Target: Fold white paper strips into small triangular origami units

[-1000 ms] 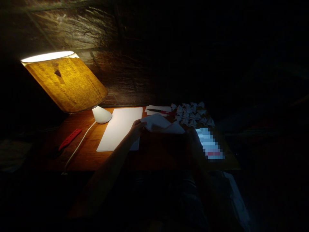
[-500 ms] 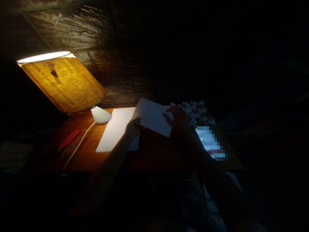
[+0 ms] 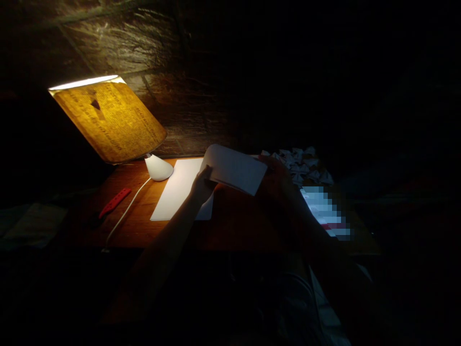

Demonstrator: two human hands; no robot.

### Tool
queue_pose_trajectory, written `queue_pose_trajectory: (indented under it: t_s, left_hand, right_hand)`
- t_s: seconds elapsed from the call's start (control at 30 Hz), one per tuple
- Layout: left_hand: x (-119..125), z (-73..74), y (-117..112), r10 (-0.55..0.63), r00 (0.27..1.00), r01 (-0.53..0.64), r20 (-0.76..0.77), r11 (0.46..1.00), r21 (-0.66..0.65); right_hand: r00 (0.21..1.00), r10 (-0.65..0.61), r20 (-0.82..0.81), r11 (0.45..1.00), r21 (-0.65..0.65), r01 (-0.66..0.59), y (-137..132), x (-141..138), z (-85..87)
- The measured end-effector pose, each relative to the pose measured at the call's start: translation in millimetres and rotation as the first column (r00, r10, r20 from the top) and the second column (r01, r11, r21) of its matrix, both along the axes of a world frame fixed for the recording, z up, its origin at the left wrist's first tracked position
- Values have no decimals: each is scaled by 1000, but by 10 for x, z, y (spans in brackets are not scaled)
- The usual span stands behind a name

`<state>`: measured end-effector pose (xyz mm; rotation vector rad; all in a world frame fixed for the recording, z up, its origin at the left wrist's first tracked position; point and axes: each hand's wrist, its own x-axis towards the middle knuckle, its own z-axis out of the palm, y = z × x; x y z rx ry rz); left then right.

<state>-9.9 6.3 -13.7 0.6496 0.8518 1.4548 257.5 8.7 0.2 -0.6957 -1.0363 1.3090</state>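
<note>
A folded white sheet of paper [image 3: 235,168] is lifted above the wooden table [image 3: 234,226], held between both hands. My left hand [image 3: 202,185] pinches its left edge, fingers closed on it. My right hand [image 3: 275,173] holds the right edge in deep shadow; its fingers are hard to make out. A flat white sheet [image 3: 182,194] lies on the table just under and left of my left hand.
A lit lamp with a yellow printed shade [image 3: 111,117] leans at the left, its white base [image 3: 158,168] and cord [image 3: 124,216] on the table. A red strip [image 3: 115,203] lies left. Several small folded white paper pieces [image 3: 300,163] are piled behind. A lit screen [image 3: 326,211] glows at the right.
The paper was lifted off the table and folded over; my right hand moved from the sheet's top face to its right edge. The view shifted slightly.
</note>
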Motion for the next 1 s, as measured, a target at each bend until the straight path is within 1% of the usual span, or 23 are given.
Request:
queue_pose_trajectory:
  t_s: [0.07, 0.13, 0.3, 0.53, 0.63, 0.73, 0.9, 1.0]
  left_hand:
    - [8, 0, -12, 48, 999, -48, 15, 999, 17]
    - [28, 10, -32, 64, 998, -65, 14, 998, 25]
    - [75, 31, -64, 86, 996, -85, -4, 994, 64]
    - [69, -7, -28, 92, 995, -88, -43, 991, 97]
    - [70, 1, -38, 73, 995, -67, -69, 994, 87]
    - [85, 48, -80, 37, 995, -29, -95, 997, 77]
    - [83, 177, -165, -66, 996, 72, -66, 993, 93]
    - [76, 235, -199, -69, 995, 77, -74, 992, 100]
  right_hand:
    - [1000, 9, -28, 1000, 1, -9, -20, -7, 0]
    - [1000, 7, -27, 1000, -21, -8, -27, -16, -6]
    - [1000, -2, -1, 998, -60, 2, 20, -7, -23]
    - [1000, -29, -5, 999, -45, 29, 17, -25, -32]
    - [998, -54, 40, 998, -22, 55, 17, -33, -60]
    - [990, -108, 86, 994, -8, 109, 61, -10, -110]
    - [969, -239, 68, 970, -22, 241, 162, 38, -168]
    - [966, -250, 61, 968, -18, 252, 196, 33, -175]
